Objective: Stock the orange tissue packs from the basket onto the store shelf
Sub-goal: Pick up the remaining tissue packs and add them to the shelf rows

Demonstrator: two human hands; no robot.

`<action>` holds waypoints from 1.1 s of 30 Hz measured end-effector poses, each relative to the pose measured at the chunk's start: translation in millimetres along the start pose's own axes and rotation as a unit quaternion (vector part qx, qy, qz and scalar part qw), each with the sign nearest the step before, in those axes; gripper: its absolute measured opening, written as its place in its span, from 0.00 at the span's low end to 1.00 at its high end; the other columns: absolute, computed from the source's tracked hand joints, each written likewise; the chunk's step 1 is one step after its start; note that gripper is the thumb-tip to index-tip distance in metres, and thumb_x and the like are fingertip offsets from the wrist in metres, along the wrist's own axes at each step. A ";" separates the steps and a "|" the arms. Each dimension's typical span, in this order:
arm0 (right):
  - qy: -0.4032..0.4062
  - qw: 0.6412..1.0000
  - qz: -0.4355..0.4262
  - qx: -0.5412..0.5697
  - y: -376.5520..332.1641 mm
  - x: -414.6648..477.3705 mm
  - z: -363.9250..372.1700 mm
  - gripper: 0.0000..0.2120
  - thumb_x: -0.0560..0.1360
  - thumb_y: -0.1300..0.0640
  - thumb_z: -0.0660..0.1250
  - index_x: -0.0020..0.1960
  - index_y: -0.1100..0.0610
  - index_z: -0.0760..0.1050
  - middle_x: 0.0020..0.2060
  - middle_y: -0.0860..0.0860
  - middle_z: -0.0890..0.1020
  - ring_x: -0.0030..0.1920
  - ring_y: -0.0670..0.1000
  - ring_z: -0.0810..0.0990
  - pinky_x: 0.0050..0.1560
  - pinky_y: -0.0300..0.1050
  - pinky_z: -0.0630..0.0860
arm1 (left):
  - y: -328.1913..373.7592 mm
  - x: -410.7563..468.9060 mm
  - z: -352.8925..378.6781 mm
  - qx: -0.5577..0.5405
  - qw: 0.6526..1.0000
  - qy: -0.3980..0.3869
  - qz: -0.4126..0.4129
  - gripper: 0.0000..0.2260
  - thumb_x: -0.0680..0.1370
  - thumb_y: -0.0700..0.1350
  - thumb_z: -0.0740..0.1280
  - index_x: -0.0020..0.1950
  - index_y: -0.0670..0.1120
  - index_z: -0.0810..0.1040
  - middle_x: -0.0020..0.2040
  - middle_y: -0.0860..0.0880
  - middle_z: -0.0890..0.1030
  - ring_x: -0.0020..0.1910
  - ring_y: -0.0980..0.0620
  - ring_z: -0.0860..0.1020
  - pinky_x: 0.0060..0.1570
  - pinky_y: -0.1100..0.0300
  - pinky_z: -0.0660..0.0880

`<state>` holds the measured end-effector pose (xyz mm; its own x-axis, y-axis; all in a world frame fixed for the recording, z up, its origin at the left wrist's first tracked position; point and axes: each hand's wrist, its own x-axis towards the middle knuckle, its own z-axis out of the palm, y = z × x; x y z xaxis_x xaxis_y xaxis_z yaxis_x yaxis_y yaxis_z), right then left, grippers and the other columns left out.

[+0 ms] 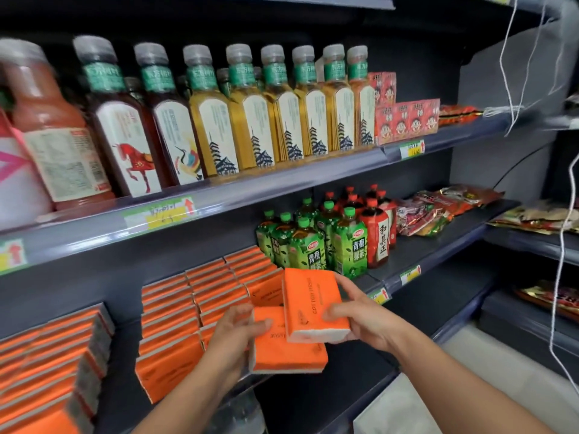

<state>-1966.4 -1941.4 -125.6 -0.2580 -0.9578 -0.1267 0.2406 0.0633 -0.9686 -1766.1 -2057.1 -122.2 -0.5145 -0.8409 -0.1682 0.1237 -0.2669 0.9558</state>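
orange upper tissue pack (313,303), on end, grasped by right hand (360,321); lower tissue pack (288,347) at its 7 o'clock, grasped by left hand (235,330). stacked packs (175,311) on store shelf (438,242) at 9 o'clock; green tea bottles (313,245) at 12 o'clock.

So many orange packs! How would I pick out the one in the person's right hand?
Find the middle shelf, where stacked orange packs sit left of the green tea bottles. In front of them, the right hand grips the upright pack: it stands on end, lettering running vertically, overlapping the flatter pack in the left hand.
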 end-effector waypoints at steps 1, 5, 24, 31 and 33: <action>0.011 1.000 0.000 -0.006 -1.8 0.5 1.0 0.34 0.65 0.68 0.74 0.64 0.46 0.67 0.52 0.56 0.84 0.50 0.60 0.84 0.41 0.53 0.80 | 1.4 -1.2 0.8 0.016 1.000 0.002 -0.014 0.15 0.72 0.28 0.68 0.53 0.44 0.72 0.46 0.39 0.80 0.33 0.46 0.79 0.28 0.57 0.78; 0.096 0.995 -0.021 -0.016 -5.1 5.5 3.8 0.35 0.56 0.55 0.82 0.56 0.56 0.66 0.46 0.56 0.85 0.42 0.56 0.84 0.36 0.46 0.77 | 4.3 2.1 2.9 0.068 0.997 0.014 -0.043 0.05 0.80 0.37 0.63 0.47 0.45 0.76 0.40 0.42 0.80 0.28 0.50 0.79 0.26 0.61 0.76; 0.171 0.984 -0.035 -0.033 -4.9 37.4 -1.2 0.11 0.74 0.54 0.71 0.55 0.53 0.76 0.51 0.53 0.83 0.51 0.53 0.81 0.43 0.47 0.78 | 42.6 29.6 -21.5 0.251 0.957 -0.098 -0.111 0.18 0.74 0.36 0.69 0.62 0.48 0.73 0.50 0.42 0.81 0.47 0.45 0.81 0.39 0.52 0.79; 0.195 0.974 -0.062 -0.096 10.2 67.4 -2.5 0.26 0.74 0.58 0.71 0.66 0.39 0.68 0.50 0.58 0.82 0.50 0.56 0.82 0.56 0.55 0.78 | 44.8 42.7 -27.1 0.268 0.960 -0.069 -0.042 0.21 0.65 0.35 0.78 0.54 0.44 0.76 0.50 0.41 0.83 0.50 0.43 0.82 0.49 0.50 0.79; 0.194 0.971 -0.065 -0.122 15.0 77.7 -2.1 0.23 0.75 0.59 0.70 0.63 0.39 0.70 0.50 0.63 0.80 0.50 0.61 0.82 0.56 0.58 0.78 | 45.6 43.7 -29.0 0.309 0.948 -0.070 -0.020 0.18 0.65 0.35 0.77 0.50 0.43 0.74 0.46 0.44 0.83 0.45 0.47 0.82 0.42 0.57 0.76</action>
<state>-1984.8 -2014.2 -150.4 -0.6153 -0.7879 -0.0261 -0.0338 0.0594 -0.9977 -1758.4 -2119.7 -92.9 -0.6217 -0.7534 -0.2142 -0.3960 0.0664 0.9158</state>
